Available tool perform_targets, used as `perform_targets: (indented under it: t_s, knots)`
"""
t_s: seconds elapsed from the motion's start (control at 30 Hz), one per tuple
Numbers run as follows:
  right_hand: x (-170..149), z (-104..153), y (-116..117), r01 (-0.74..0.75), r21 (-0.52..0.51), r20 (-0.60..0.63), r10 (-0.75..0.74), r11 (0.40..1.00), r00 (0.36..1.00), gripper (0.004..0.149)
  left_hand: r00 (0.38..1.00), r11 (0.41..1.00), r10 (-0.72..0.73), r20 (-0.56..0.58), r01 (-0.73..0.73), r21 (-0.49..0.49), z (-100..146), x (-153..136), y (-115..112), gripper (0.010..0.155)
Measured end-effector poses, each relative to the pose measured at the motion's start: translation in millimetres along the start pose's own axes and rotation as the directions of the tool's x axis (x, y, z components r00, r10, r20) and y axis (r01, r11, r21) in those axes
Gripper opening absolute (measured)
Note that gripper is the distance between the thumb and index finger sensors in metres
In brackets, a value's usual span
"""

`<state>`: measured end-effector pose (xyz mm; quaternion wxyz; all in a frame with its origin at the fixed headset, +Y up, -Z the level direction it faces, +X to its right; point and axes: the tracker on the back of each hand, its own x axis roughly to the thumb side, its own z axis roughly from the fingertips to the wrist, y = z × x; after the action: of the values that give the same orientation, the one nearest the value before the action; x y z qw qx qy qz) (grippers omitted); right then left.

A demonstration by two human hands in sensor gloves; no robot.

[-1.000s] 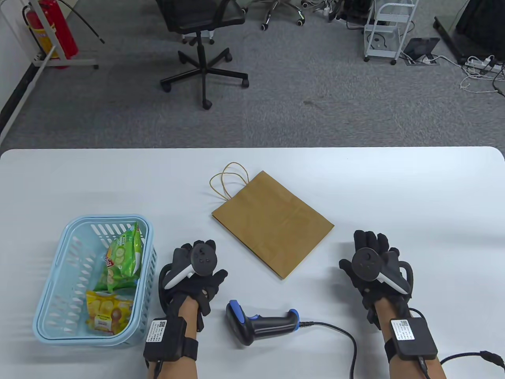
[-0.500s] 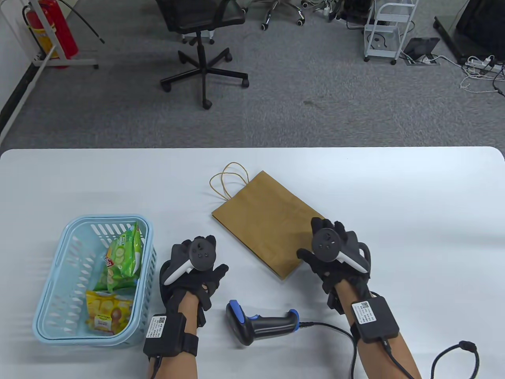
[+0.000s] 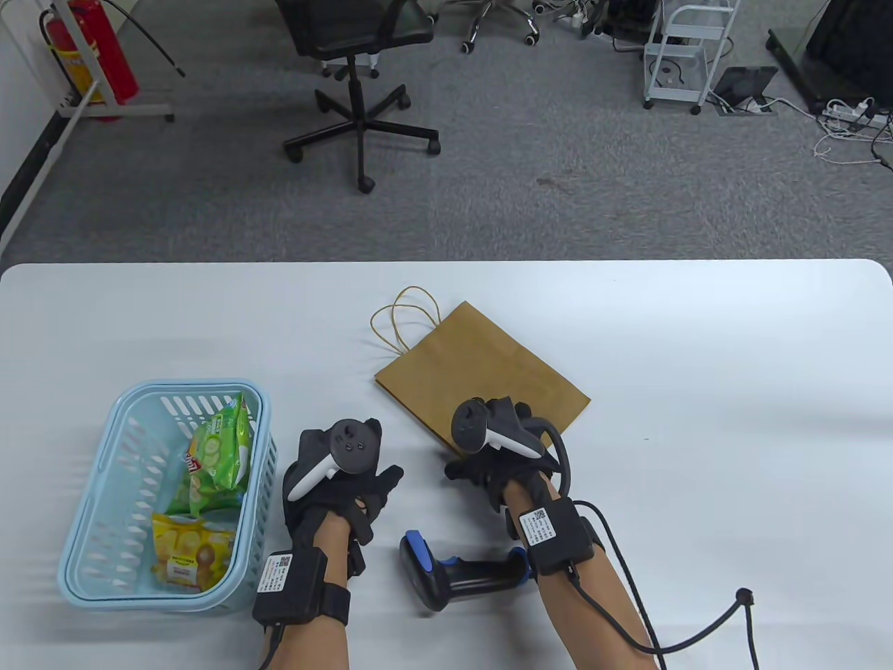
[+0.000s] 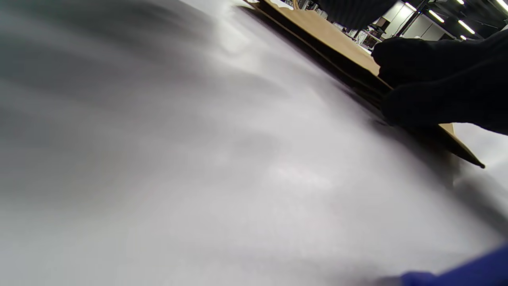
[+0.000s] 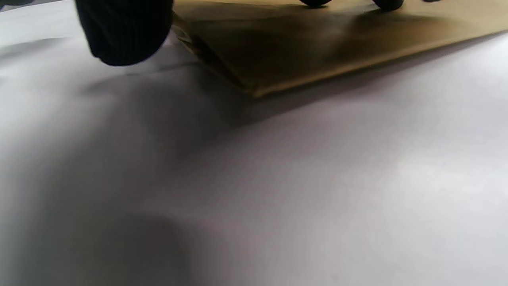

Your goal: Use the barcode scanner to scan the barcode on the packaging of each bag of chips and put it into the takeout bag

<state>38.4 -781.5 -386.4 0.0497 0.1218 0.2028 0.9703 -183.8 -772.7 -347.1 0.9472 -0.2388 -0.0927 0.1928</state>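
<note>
The right hand lay with fingertips on the flat kraft-paper bag, thumb off its near edge, gripping nothing. The left hand rested flat and relaxed on the smooth white table.

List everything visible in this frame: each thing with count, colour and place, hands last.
table: 1, white, fills the lower frame
takeout bag: 1, brown paper, flat at table centre
basket: 1, light blue, near left
bags of chips: 2, green and yellow, in the basket
barcode scanner: 1, black and blue, near edge
office chair: 1, black, on the floor
fire extinguisher: 1, red, far left
cart: 1, white, far right
left hand: on the table beside the basket
right hand: at the bag's near corner
</note>
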Motion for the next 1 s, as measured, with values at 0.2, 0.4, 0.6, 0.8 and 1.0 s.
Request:
perform_targets:
  t_s: [0.2, 0.4, 0.6, 0.8, 1.0]
  knots:
    - [-3.6, 0.8, 0.4, 0.044, -0.001, 0.021, -0.044, 0.999, 0.999, 0.098, 1.0, 1.0, 0.004, -0.009, -0.004, -0.007, -0.3, -2.4, -0.3, 0.085]
    - [-10.8, 7.9, -5.2, 0.103, -0.079, 0.06, -0.098, 0.992, 0.993, 0.073, 1.0, 1.0, -0.011, -0.008, 0.011, -0.014, -1.6, -1.1, -1.0, 0.084]
    - [-17.6, 26.5, -17.8, -0.069, -0.275, -0.016, 0.067, 0.959, 0.998, 0.056, 1.0, 1.0, -0.015, -0.017, 0.015, -0.021, -0.2, -3.1, -0.5, 0.084]
    - [-32.4, 58.5, -43.0, -0.021, -0.458, -0.013, 0.016, 0.889, 1.0, 0.054, 0.999, 0.999, 0.053, 0.003, -0.053, 0.012, 4.4, -7.7, 4.2, 0.083]
    - [-41.0, 90.1, -57.7, 0.055, -0.573, 0.071, -0.018, 0.818, 0.997, 0.053, 0.964, 0.967, 0.247, 0.1, -0.252, 0.036, 7.4, -3.8, 8.3, 0.083]
